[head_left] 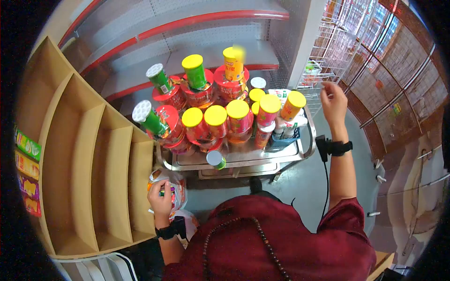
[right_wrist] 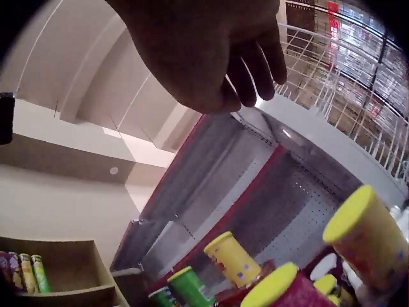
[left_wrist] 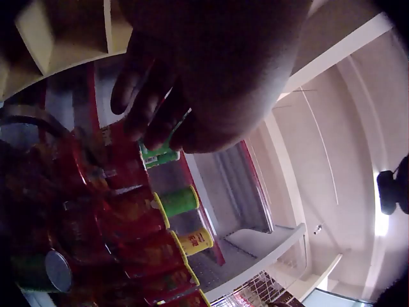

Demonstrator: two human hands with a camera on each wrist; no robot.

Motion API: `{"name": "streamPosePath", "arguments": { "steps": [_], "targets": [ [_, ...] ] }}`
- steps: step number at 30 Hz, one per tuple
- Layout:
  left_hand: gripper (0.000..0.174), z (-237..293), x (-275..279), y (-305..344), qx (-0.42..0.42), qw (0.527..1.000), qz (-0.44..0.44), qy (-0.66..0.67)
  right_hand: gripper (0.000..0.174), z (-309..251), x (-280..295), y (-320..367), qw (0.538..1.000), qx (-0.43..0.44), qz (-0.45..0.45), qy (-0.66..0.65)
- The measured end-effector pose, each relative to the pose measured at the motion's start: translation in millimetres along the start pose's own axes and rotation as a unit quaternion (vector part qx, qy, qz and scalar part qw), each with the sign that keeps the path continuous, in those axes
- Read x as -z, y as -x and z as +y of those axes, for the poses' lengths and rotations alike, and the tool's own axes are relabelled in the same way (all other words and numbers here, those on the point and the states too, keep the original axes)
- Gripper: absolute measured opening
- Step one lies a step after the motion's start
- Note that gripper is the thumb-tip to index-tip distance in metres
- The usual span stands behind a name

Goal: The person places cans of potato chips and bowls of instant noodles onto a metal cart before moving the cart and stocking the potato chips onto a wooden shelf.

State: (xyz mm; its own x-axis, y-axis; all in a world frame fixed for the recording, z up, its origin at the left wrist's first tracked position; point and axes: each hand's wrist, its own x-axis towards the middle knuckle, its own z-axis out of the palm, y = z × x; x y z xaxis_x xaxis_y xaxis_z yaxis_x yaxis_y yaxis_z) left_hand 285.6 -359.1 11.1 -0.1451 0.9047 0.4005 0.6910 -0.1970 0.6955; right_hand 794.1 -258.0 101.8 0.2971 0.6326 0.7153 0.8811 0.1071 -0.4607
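My left hand (head_left: 160,199) hangs at the near left, fingers loosely bent, over a clear plastic bag (head_left: 180,189) of colourful packets. In the left wrist view its dark fingers (left_wrist: 152,105) overlap red noodle buckets (left_wrist: 128,217) and a green canister behind. Held out beyond the cart's right end, my right hand (head_left: 333,103) has nothing in its loosely bent fingers. On the metal cart (head_left: 187,164) stand red noodle buckets (head_left: 201,96) and several snack canisters, among them a yellow-lidded green canister (head_left: 194,72) and an orange canister (head_left: 293,105). A small grey-lidded canister (head_left: 216,160) sits at the cart's front edge.
A wooden shelf unit (head_left: 89,140) curves along the left, with coloured snack packs (head_left: 28,173) at its far side. Red-edged grey shelves (head_left: 211,21) rise behind the cart. White wire racking (head_left: 335,42) stands at the back right, and a blue basket (head_left: 283,140) holds white packages.
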Motion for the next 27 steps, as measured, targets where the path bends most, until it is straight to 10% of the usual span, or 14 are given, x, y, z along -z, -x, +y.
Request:
{"name": "streamPosePath", "arguments": {
  "steps": [7,12,24,27],
  "targets": [
    [0.009,25,-57,-49,-0.003,1.000,0.017,0.020,0.022,41,-42,-107,0.993,0.033,-0.048,-0.098],
    [0.008,49,-87,-69,0.001,0.999,0.043,0.010,0.028,52,-110,-151,0.962,0.093,-0.246,-0.066],
    [0.008,79,-106,-79,0.062,0.990,0.062,-0.106,0.061,88,-299,-133,0.772,0.225,-0.589,-0.080],
    [0.008,78,-107,-77,0.082,0.987,0.071,-0.118,0.039,61,-282,-130,0.698,0.114,-0.695,-0.128]
  ]
}}
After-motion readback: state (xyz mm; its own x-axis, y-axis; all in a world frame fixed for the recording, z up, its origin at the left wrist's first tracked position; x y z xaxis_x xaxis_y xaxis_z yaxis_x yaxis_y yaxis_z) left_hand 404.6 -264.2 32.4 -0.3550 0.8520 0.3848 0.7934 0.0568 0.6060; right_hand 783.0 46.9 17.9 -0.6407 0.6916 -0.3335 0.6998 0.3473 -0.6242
